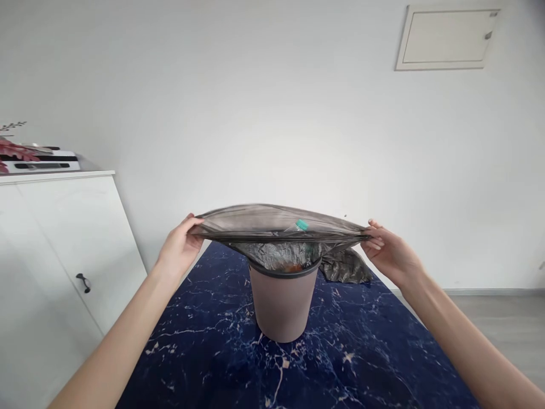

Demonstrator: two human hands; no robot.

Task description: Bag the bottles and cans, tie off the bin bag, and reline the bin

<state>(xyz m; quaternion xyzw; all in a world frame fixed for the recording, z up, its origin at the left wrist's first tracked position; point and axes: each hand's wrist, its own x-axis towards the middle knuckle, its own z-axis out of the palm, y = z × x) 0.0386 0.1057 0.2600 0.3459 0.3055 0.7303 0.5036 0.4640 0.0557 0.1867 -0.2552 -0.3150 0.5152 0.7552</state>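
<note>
A thin black trash bag (272,255) lines a grey-brown trash can (281,307) with a dark rim, its mouth stretched wide above the can. My left hand (182,241) pinches the bag's edge on the left. On the right, my right hand (385,247) grips the opposite edge between thumb and fingers. Inside the bag, a bottle's green cap (302,225) shows above the near edge. Something orange-brown shows dimly through the plastic near the rim; I cannot make out what it is.
The can stands on a dark blue marbled table (204,352). Beside it on the right lies a crumpled piece of black plastic (347,267). A white cabinet (63,244) with a black handle is at the left. Behind is a white wall with a panel (447,37).
</note>
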